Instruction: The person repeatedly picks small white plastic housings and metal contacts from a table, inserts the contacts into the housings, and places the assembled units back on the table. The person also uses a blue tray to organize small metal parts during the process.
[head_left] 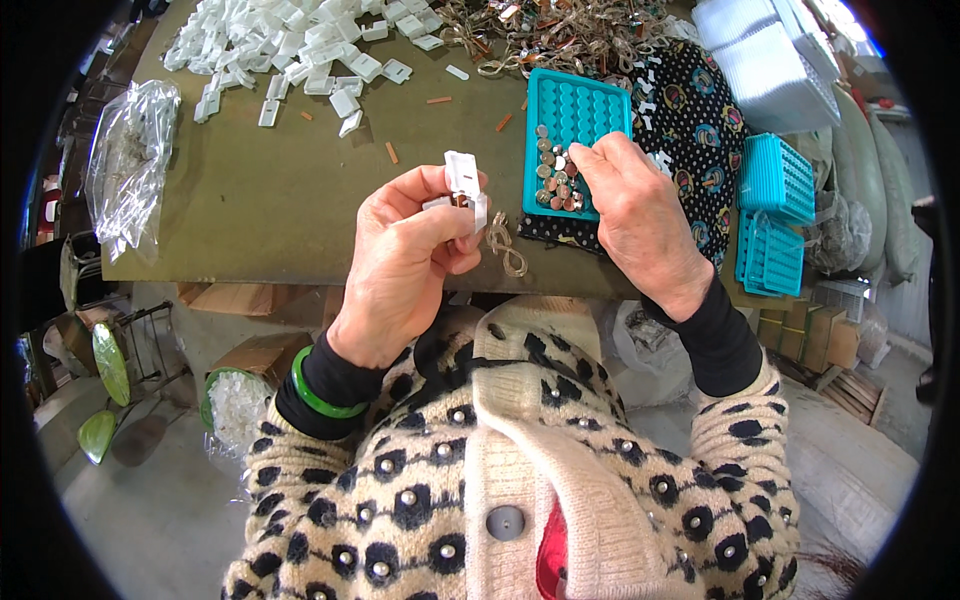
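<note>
My left hand [400, 235] grips a small white plastic case [462, 178] that stands opened, with a brownish part inside it. From beside the case a thin clear-tan cord [507, 248] hangs in a loop over the table's near edge. My right hand [640, 205] is over a teal tray [572, 85] with rows of round pockets. Its thumb and index finger are pinched together among small round button cells [556, 182], silver and copper-coloured, gathered in the tray's near end. Whatever sits between those fingertips is hidden.
White plastic cases [290, 45] lie heaped at the far left, beside a tangle of cords [560, 30]. A clear plastic bag [130, 165] rests on the left. Black patterned cloth [690, 130] lies right of the tray. Stacked teal trays [775, 180] and white trays [765, 65] stand farther right.
</note>
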